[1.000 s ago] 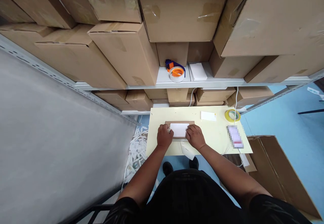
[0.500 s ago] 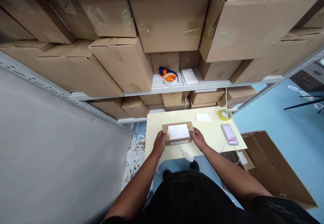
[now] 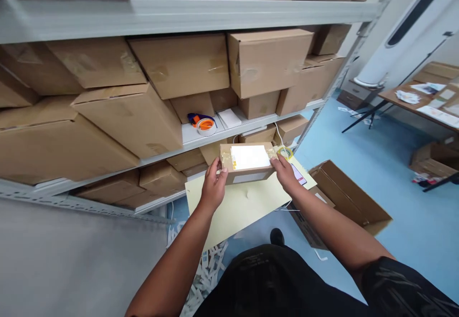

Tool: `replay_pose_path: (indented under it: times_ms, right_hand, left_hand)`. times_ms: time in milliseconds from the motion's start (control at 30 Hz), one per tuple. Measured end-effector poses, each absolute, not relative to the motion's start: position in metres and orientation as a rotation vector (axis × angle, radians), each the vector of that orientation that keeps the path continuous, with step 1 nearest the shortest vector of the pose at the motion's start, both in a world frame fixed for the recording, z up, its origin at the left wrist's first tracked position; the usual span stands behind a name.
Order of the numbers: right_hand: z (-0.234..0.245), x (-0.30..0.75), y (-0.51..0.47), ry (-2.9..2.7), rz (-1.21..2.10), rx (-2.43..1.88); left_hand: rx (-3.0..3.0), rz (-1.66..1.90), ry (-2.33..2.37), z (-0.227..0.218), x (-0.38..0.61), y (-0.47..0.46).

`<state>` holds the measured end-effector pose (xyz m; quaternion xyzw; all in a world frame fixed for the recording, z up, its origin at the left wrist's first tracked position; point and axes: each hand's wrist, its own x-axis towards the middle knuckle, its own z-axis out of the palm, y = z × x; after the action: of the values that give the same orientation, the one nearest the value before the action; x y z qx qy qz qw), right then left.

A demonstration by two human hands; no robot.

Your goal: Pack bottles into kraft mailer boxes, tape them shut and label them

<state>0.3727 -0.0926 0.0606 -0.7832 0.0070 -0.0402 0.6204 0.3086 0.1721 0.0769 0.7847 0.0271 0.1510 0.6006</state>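
Note:
Both hands hold a small cardboard box (image 3: 247,177) by its ends, raised above the cream tabletop (image 3: 229,216). My left hand (image 3: 214,183) is closed on the left end, thumb at the front edge. My right hand (image 3: 284,169) grips the right end. On the box's top lies a white label (image 3: 250,157) with a small yellow mark at its lower left. Clear tape shows at both ends of the top, and a second pale label is on the front side. Beyond the right hand are a roll of yellow tape (image 3: 285,153) and a phone (image 3: 298,174).
Shelves of cardboard boxes (image 3: 179,63) rise ahead. One shelf holds an orange and blue tape dispenser (image 3: 204,123) and a stack of white paper (image 3: 229,118). An open carton (image 3: 351,197) stands right of the table. Paper strips (image 3: 206,274) litter the floor. Another table (image 3: 423,106) stands far right.
The box has been lifted off the tabletop toward the shelf, held in both hands. My view has turned to the right, bringing the far table into sight.

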Motion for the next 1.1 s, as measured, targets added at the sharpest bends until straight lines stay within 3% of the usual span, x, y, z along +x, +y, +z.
replay_pose_path:
  times_ms: [233,433,833,1100]
  right_hand:
    - [0.098,0.396,-0.176,0.046,-0.241,-1.751]
    - [0.105,0.411,-0.288,0.158,-0.287,-1.748]
    - [0.048,0.388,-0.524,0.594,-0.408,-1.894]
    - [0.003,0.364,-0.574,0.835,-0.319,-1.973]
  left_hand:
    - [1.832,0.406,-0.126,0.116,0.364,0.088]
    - [1.803,0.292,-0.239,0.123,0.417,-0.027]
    - [1.883,-0.187,-0.311,0.082,0.495,-0.287]
    - [1.855,-0.368,-0.377,0.036,0.516,-0.349]
